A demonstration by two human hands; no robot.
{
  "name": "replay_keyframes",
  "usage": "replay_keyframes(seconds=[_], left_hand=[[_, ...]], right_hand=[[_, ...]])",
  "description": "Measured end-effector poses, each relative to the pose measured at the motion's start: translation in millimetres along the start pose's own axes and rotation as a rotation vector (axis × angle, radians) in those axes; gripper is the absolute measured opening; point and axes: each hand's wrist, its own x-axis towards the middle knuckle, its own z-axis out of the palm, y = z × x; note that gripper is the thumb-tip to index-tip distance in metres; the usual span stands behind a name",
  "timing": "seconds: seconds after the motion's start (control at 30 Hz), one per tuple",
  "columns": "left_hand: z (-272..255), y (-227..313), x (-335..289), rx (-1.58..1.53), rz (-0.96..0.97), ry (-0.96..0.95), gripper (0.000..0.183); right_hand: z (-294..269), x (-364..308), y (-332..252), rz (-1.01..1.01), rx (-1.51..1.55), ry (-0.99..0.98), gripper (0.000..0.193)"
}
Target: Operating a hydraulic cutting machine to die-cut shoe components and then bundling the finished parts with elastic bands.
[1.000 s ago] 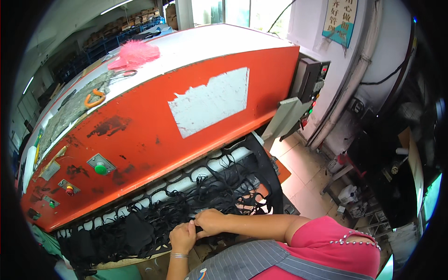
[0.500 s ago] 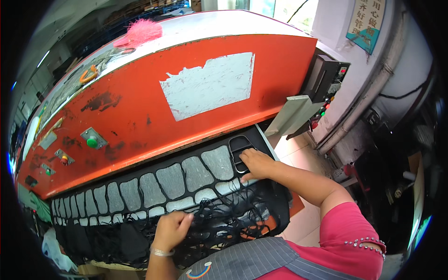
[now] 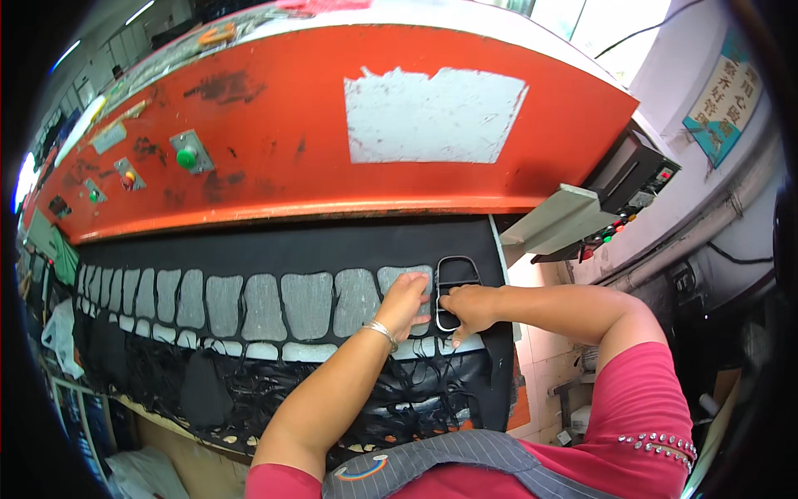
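The narrow black oval cutting die, a metal loop with a crossbar near its far end, lies flat on the sheet of black fabric spread across the bed of the press, close to the sheet's right edge and just right of the last pale cut-out hole. The right hand rests on the near half of the die, knuckles up and fingers curled down over the frame; whether it is actually gripping the frame or only pressing on it I cannot tell from here. The left hand lies just to the left of it, palm down and fingers spread flat on the fabric and on the pale cut-out beside the die, holding nothing. A thin silver bangle sits on the left wrist.

Leftwards from the hands runs a row of pale grey, roughly tooth-shaped holes punched through the dark cloth, with a second row of smaller ones below it. At the near edge the leftover black webbing of cut fabric hangs in a tangled net over the bed's front.

Above it all is the big orange-red head of the press, its paint worn, with a patch of torn white paper on its face and a green push button on a small plate to the left. To the right, a grey control box with small coloured lights sticks out from the machine.
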Motion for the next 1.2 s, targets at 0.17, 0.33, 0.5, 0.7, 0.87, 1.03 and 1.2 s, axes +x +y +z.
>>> replay_keyframes(seconds=[0.17, 0.33, 0.5, 0.7, 0.87, 1.03, 1.2], left_hand=[[-3.5, -1.7, 9.7, 0.012, -0.037, -0.010, 0.049], [-11.3, -10.5, 12.5, -0.007, -0.007, 0.001, 0.042], [-18.4, -21.2, 15.5, -0.071, -0.003, -0.020, 0.034], [-17.2, -35.6, 16.2, -0.027, 0.087, -0.047, 0.040], [-19.5, -41.8, 21.4, 0.023, 0.184, -0.023, 0.041], [-9.5, -37.7, 29.1, 0.046, 0.210, 0.058, 0.049], [6.2, -34.9, 39.4, 0.632, 0.377, 0.243, 0.070]], right_hand=[[2.3, 7.3, 7.6, -0.045, 0.018, 0.006, 0.070], [-3.0, 15.9, 6.8, -0.043, -0.003, -0.042, 0.070], [-10.6, 20.5, 4.1, 0.012, 0.012, -0.205, 0.071], [-10.3, 25.9, 9.2, 0.027, -0.002, -0.234, 0.066], [-43.7, 0.9, 20.0, -0.051, 0.219, -0.161, 0.034], [-47.8, -20.8, 28.2, -0.025, 0.456, -0.024, 0.038], [35.2, -38.8, 24.4, 0.058, 1.105, 0.461, 0.036]])
